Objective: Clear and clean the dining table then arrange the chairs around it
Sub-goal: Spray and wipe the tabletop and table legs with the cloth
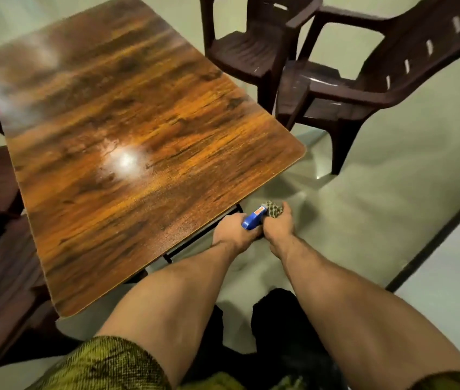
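Head view: the glossy worktop shows only wood grain and lamp glare, so clearing looks done; two brown chairs stand askew off its far corner, yet to be arranged. Beside the near edge, over pale floor, fingers of the left hand grip a blue bottle, those of the right hand a patterned cloth.

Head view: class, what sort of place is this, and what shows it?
Probably a home dining area: a glossy wood-grain table, dark plastic armchairs beside it, and a pale indoor floor.
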